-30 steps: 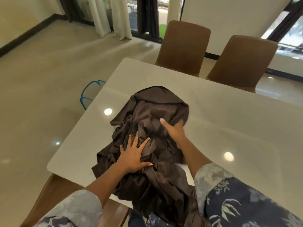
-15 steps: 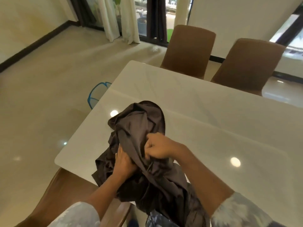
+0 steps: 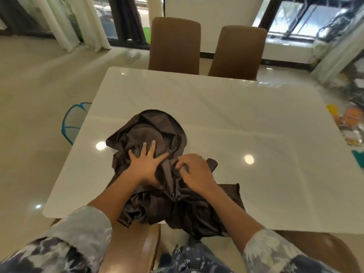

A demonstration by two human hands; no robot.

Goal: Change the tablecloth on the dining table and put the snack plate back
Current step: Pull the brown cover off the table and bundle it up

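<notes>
The left hand (image 3: 146, 164) lies flat with fingers spread on the crumpled dark tablecloth (image 3: 157, 134) at the near edge of the white table (image 3: 236, 115), while the right hand (image 3: 195, 172) pinches a fold beside it, its fingertips hidden in the cloth, whose lower part hangs off the edge.

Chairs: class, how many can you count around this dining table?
4: two chair backs at the far side; two partly visible at the near edge. Others may be out of view.
</notes>
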